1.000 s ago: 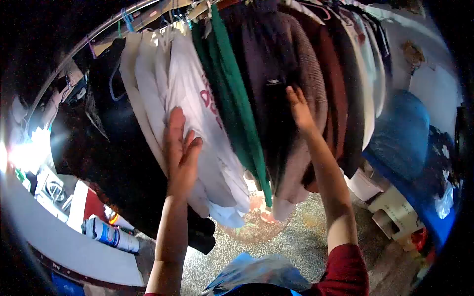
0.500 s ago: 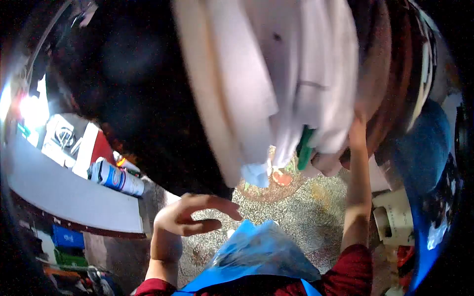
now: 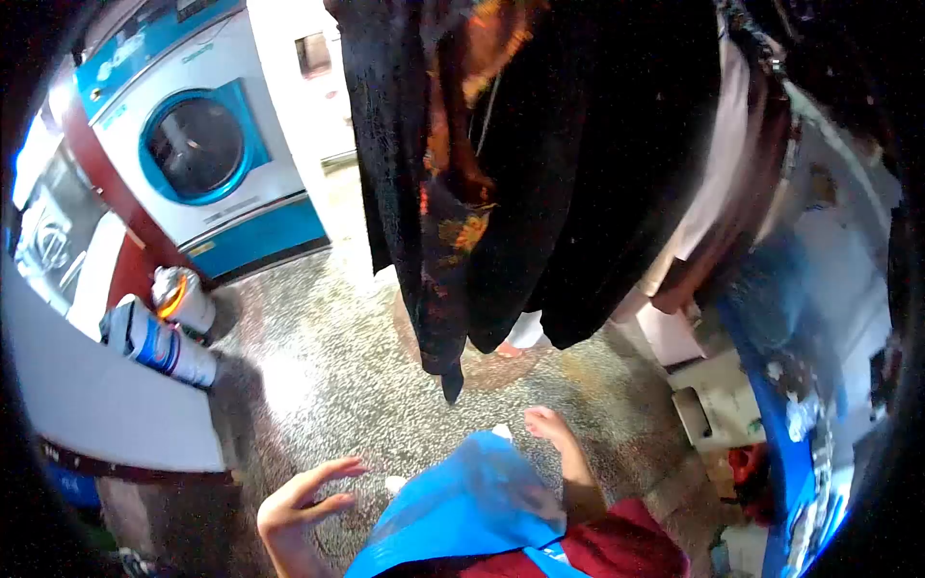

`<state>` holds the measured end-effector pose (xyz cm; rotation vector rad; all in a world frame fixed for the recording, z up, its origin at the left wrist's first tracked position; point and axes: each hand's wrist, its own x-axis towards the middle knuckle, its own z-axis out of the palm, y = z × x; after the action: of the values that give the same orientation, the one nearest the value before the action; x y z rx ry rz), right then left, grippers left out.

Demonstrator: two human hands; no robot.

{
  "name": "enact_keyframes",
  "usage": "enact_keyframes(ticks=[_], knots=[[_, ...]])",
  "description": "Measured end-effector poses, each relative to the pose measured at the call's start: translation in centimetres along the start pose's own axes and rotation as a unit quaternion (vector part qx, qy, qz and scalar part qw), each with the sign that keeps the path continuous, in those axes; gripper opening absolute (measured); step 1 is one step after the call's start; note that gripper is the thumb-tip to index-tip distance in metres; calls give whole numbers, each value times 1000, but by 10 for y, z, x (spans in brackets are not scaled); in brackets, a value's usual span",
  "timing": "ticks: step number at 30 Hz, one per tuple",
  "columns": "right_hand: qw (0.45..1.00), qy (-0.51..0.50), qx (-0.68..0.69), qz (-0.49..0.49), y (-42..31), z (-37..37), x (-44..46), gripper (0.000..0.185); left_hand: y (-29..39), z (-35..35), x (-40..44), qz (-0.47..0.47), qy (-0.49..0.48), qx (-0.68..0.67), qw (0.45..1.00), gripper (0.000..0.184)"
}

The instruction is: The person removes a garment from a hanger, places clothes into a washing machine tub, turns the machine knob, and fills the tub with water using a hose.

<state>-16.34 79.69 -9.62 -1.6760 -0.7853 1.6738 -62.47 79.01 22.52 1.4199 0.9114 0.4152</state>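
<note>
My left hand (image 3: pixel 306 495) is low at the left, thumb and fingers apart, with nothing in it. My right hand (image 3: pixel 547 424) hangs in front of my blue apron (image 3: pixel 453 501), its fingers curled in, and I see nothing in them. Above it, apart from both hands, hang several dark garments (image 3: pixel 617 173), one of them with an orange pattern (image 3: pixel 472 231). To their right hang light and brown garments (image 3: pixel 718 164), partly behind the black ones.
A blue and white front-loading machine (image 3: pixel 198 144) stands at the back left. A white counter (image 3: pixel 125 414) runs along the left, with a blue-and-white container (image 3: pixel 169 352) beside it. On the right are a pale box (image 3: pixel 718 405) and a blue sheet (image 3: pixel 771 385). The floor (image 3: pixel 308 385) is speckled.
My right hand has come down and left, away from the hanging garments. The dark garments now hang mid-view, the pale ones farther right, and the machine is visible. My left hand is slightly lower.
</note>
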Motion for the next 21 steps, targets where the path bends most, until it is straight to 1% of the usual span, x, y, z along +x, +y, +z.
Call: enact_keyframes(ticks=[2,3,5,6,7,8,9,11,12,13,15,16,17,19,20,21], knots=[[986,-3,-114,-120,-24,27,4,29,-25,-13,-28,-34,9,-92,995,52],[986,17,-109,-128,-40,39,-2,29,-48,-23,-41,-20,5,-93,995,50],[978,68,-87,-177,-67,58,-19,30,-66,-39,-57,-6,-7,-104,995,50],[973,71,-63,-211,-67,61,-22,31,-67,-43,-61,17,9,-103,995,40],[969,89,-58,-221,-66,67,-34,31,-66,-51,-66,40,25,-104,993,32],[970,135,-91,-182,-60,74,-49,31,-86,-69,-69,7,-55,-83,995,50],[966,177,-123,-141,-51,76,-58,31,-94,-72,-66,5,-47,-61,997,47],[960,158,-120,-196,-6,77,-71,31,-102,-78,-53,4,-70,-34,997,48],[970,133,-144,-146,-1,83,-86,31,-99,-81,-44,-10,-87,-17,996,49],[976,105,-167,-96,5,91,-102,31,-97,-84,-34,4,-119,11,993,49],[983,38,-114,-137,111,67,-70,32,-83,-75,-19,20,-114,44,992,50],[982,33,-121,-141,143,68,-65,32,-74,-68,-9,16,-108,95,989,50],[982,4,-62,-178,167,65,-64,33,-80,-65,-2,18,-98,88,991,50],[978,-40,-14,-204,168,50,-70,34,-94,-51,6,60,-72,160,983,50],[985,-58,-11,-165,160,47,-74,35,-95,-43,5,84,-70,138,984,48],[989,-76,-8,-124,157,38,-75,35,-94,-34,4,78,-57,126,987,48]])
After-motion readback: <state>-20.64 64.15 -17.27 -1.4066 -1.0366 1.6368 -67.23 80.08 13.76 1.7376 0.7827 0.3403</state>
